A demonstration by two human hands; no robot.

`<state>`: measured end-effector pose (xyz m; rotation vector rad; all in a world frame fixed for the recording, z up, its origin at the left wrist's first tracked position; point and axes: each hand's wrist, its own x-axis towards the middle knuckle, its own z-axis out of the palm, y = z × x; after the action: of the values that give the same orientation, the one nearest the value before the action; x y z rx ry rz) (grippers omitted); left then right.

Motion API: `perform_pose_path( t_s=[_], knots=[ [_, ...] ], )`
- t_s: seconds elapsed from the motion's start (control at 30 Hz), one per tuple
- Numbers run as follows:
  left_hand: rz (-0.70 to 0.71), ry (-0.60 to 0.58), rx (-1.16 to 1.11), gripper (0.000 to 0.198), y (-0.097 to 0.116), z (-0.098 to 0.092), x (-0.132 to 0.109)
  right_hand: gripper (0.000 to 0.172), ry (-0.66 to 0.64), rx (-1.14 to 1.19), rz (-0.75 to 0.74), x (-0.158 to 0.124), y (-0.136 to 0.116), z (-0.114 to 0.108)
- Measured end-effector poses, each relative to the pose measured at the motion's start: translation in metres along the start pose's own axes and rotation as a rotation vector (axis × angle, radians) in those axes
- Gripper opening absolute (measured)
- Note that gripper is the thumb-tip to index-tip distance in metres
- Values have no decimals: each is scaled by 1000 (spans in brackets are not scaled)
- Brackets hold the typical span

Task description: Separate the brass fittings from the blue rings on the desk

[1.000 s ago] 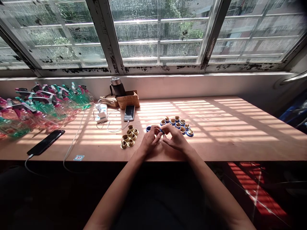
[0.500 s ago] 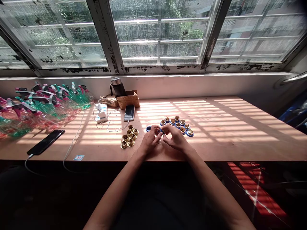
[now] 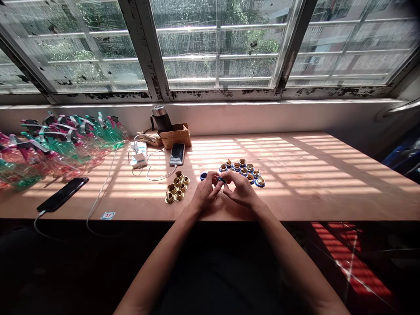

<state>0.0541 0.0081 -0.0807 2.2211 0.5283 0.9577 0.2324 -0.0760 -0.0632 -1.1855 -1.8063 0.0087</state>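
Note:
Between the fingertips of both hands is a small blue ring (image 3: 222, 179), largely covered by the fingers. My left hand (image 3: 207, 191) pinches it from the left, and my right hand (image 3: 240, 188) grips its other side. Just behind my left fingers a loose blue ring (image 3: 204, 176) rests on the table. To the left lies a cluster of several brass-coloured round fittings (image 3: 177, 188) with flanges. Beyond my right hand sit several brass fittings with blue rings (image 3: 243, 171) around their bases.
Spray bottles (image 3: 65, 140) crowd the table's left end. A black phone (image 3: 62, 194), a second phone (image 3: 177, 154), a white power strip (image 3: 139, 155) and cables lie nearer. A thermos (image 3: 161, 119) stands in a cardboard box (image 3: 176, 136) by the window wall.
My fingers have shifted slightly around the blue ring, and a bit more of its blue edge shows. The clusters on the table have stayed put.

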Motion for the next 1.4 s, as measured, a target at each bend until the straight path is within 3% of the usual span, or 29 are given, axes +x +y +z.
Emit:
perform_pose_path(
  t_s=[0.47,0.77,1.4],
  knots=[
    [-23,-21,-100,24,10,-4,2,38,4,-12,-35,2,-3,1],
    [-9,1,-33,27,-1,0,1,35,-13,-4,5,1,-1,1],
    [2,-33,20,28,0,0,1,36,-29,-67,4,0,1,1]
  ],
)
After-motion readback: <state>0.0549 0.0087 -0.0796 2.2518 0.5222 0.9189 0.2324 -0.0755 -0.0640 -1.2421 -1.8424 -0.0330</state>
